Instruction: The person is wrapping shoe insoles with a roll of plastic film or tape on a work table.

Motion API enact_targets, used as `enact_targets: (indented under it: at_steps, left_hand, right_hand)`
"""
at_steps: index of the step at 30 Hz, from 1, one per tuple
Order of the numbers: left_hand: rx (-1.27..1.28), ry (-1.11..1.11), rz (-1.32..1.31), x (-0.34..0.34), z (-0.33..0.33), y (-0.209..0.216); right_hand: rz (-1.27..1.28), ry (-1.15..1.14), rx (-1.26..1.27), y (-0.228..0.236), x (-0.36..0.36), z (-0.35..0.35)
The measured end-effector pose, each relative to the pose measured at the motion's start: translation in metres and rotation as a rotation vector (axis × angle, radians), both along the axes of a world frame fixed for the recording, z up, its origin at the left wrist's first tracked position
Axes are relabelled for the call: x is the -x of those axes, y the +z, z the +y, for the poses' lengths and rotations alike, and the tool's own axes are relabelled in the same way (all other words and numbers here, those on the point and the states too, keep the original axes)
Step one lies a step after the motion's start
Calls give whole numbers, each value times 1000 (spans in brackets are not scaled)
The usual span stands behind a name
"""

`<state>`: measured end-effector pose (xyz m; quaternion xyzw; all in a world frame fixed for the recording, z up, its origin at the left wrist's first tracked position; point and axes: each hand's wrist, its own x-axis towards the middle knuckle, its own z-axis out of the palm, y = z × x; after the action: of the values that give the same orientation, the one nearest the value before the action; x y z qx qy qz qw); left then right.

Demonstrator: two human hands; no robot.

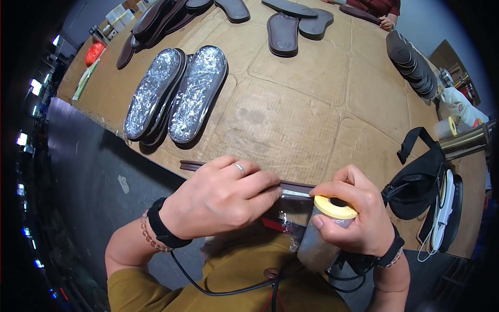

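A dark brown shoe sole (191, 165) lies edge-on along the near table edge, its middle covered by my left hand (221, 197). That hand is closed, its fingers bent over the sole and pressing at a pale strip beside it. My right hand (351, 213) grips a roll of clear plastic film (318, 249), which stands tilted with its yellow end ring (337, 209) facing up. Its index fingertip touches the right end of the sole. Some shiny film hangs down between the hands. Just beyond my left hand, shoe soles wrapped in clear film (198, 93) rest in stacked pairs.
Brown cardboard (291, 125) covers the table. Unwrapped soles (283, 34) lie at the far side, with a nested row of soles (410, 65) at right. A black waist bag (416, 195) and a white power strip (443, 213) are near right. Another person's hand (386, 23) shows far right.
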<state>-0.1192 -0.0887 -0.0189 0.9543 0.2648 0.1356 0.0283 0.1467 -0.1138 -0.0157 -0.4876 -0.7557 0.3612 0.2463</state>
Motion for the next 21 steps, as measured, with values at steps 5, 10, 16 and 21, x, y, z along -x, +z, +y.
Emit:
enact_targets:
  at_steps: [5,10,16,21]
  left_hand:
    - [-18,58,-78,-2,-4,-10]
    - [-45,122,-123,0,-8,-15]
    - [-44,127,-142,2,-8,-16]
    - [-27,162,-115,6,-6,-13]
  right_hand:
    - [45,-52,78,4,-7,-1]
    - [77,-58,102,2,-8,0]
    - [159,-54,39,-3,-10,6]
    - [163,13,63,4,-12,21]
